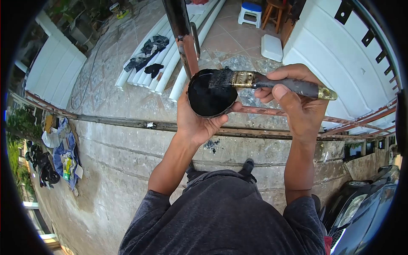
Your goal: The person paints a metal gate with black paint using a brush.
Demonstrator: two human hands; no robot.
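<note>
Being wiped on cup (211, 114) gripped in L hand (197, 125), brush (255, 80) is being clenched by R hand (297, 106), prob. shedding excess.

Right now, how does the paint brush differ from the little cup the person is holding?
The cup is round and open-topped, black with paint inside. The brush is long and slim, with a brass-coloured band. The cup is cradled from below in the left hand, while the brush lies roughly level in the right hand, its bristles at the cup's rim. Both are smeared black.
</note>
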